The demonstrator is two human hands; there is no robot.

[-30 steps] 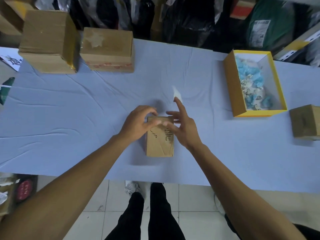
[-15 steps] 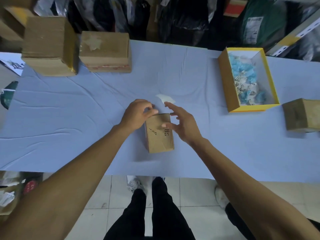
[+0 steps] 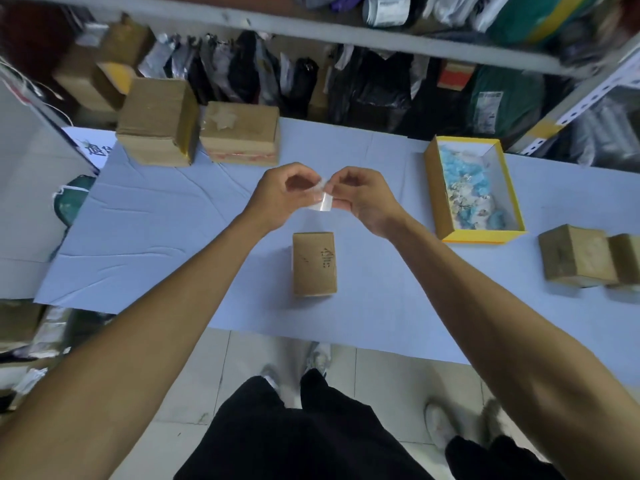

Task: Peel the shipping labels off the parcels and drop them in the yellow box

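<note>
Label scrap (image 3: 321, 203), small and pale, is what we hold in the air at the centre of the frame, above the worktop (image 3: 166, 216) and just beyond the small parcel (image 3: 314, 263) that lies nearest us with its long axis running away from us. Our left hand (image 3: 282, 195) and right hand (image 3: 360, 199) both have their fingers pinched together on the scrap, one at each side, so it hangs between them. From there the yellow box (image 3: 437, 192) lies to the right in the frame and a little farther back, its long axis also running away from us; our right hand is clearly the nearer one, so we judge the drop is a short carry rightward with that hand. Counting, we see one parcel in front of us, two more at the right edge (image 3: 575, 254) standing side by side, and at least two at the upper left (image 3: 157, 121), touching or nearly so. One yellow box is present, already holding a heap of blue and white peelings.
</note>
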